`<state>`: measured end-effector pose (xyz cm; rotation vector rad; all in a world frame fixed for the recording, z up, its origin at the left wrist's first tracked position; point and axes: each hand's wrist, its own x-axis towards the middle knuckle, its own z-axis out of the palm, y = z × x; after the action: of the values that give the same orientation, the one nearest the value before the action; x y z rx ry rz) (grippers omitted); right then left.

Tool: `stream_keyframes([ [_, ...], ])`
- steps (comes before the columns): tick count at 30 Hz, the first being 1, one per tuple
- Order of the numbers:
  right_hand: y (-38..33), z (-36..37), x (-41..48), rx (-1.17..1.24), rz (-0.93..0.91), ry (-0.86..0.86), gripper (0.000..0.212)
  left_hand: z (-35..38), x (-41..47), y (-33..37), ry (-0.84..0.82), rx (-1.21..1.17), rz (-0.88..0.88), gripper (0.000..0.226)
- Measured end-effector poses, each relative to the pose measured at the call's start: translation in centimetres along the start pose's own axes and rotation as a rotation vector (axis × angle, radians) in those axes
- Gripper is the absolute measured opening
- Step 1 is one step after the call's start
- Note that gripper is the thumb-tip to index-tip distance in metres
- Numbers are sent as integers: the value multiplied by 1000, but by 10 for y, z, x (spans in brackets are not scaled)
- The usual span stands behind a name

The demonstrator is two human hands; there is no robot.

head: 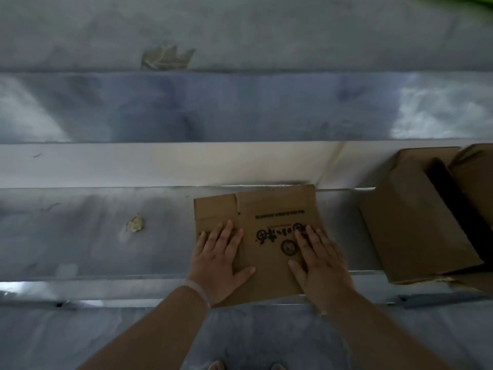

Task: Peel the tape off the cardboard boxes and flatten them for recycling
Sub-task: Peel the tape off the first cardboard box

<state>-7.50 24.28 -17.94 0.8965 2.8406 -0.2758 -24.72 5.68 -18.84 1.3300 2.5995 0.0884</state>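
Grey steps (106,236) bear flattened box (269,209) under both hands' fingers (221,236).

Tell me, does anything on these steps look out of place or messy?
Two bits of litter: a small crumpled yellowish wad on the grey step left of the flattened brown cardboard box, and a larger crumpled clear strip higher up. Both look like peeled tape left lying loose.

1 head view; steeply down; close above flattened box (269,206)
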Motion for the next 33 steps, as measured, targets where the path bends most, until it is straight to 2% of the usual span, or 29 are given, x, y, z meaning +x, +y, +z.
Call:
stream_keyframes([
  [3,7,-12,3,152,44,60,59,-10,-1,-9,-20,-96,20,74],
  [5,11,-21,3,255,140,75,58,-16,-12,-12,55,-128,-54,66],
  [8,16,-30,0,333,322,78,60,-21,-39,-10,208,-178,-332,64],
  [11,22,-33,-9,462,399,-6,45,-17,-55,-3,189,-501,-593,62],
  [14,27,-35,-14,580,419,-66,39,-15,-59,-1,136,-746,-738,56],
  [19,26,-41,-23,729,376,-138,24,-19,-80,-9,201,-688,-698,34],
  [23,-6,-47,-30,746,269,-99,34,-34,-110,-36,326,-699,-681,31],
  [26,-52,-54,-31,761,169,-85,24,-51,-138,-75,435,-710,-676,31],
  [33,-213,-52,-30,801,11,-103,25,-74,-230,-203,546,-682,-762,42],
])
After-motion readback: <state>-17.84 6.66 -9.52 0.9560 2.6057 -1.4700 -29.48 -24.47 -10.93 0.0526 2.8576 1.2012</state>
